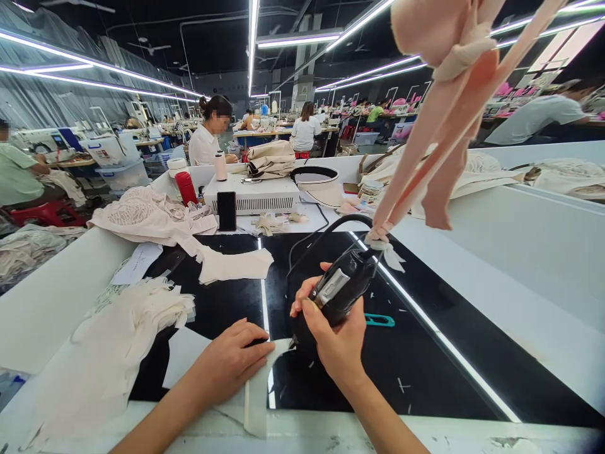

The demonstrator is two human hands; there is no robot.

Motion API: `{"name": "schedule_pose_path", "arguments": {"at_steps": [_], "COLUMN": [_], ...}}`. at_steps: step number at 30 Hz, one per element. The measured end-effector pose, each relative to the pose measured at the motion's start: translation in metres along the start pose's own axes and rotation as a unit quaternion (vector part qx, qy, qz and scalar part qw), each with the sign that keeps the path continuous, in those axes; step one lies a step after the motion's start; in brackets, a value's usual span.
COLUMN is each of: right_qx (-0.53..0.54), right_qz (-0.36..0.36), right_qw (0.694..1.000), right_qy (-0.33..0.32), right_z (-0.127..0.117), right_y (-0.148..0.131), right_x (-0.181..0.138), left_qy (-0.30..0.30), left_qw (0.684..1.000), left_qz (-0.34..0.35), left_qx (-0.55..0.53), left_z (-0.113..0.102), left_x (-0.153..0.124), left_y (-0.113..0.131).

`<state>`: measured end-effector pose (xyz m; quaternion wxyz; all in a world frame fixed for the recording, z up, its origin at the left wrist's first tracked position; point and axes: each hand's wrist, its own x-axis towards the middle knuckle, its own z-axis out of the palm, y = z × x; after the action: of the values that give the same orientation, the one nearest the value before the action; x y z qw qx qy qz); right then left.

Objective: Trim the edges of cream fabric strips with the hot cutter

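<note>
My right hand [338,334] is wrapped round a black handheld electric cloth cutter [344,284], tilted over the black tabletop. Knotted pink cloth strips [454,107] run up from the cutter's top, and its black cable curves away behind. Palm down, my left hand [236,356] presses on a cream fabric piece [256,407] with its fingers stretched out. The cutter's lower end is at that fabric's right edge, just beyond my left fingertips; the blade itself is mostly hidden. A white sheet [184,353] shows partly under my left forearm.
Cream cut pieces [142,315] are heaped at left, with another fabric piece [236,265] behind. A teal tool [379,320] lies right of the cutter. Behind stand a phone [227,211], white box [255,195] and visor [319,185]. Other people sit at sewing stations beyond.
</note>
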<state>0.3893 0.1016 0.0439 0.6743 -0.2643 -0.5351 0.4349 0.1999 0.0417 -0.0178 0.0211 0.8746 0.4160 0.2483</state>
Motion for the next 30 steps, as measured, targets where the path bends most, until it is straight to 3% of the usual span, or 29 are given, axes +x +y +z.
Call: {"name": "schedule_pose_path", "arguments": {"at_steps": [6,13,30], "right_qx": [-0.006,-0.034,-0.053], "right_qz": [-0.004,-0.007,-0.032], "right_qw": [1.0,0.999,0.998], "right_qy": [0.003,0.019,0.005], "right_z": [0.002,0.004,0.005], "right_y": [-0.005,-0.014,-0.02], "right_x": [-0.003,-0.011,-0.029], "left_qy": [0.048,0.02,-0.021], "left_qw": [0.997,0.993,0.994], "left_qz": [-0.026,-0.113,-0.099], "left_qx": [0.057,0.029,0.044], "left_z": [-0.004,-0.001,0.0], "left_x": [-0.006,-0.025,-0.018], "left_y": [0.014,0.039,0.028]}}
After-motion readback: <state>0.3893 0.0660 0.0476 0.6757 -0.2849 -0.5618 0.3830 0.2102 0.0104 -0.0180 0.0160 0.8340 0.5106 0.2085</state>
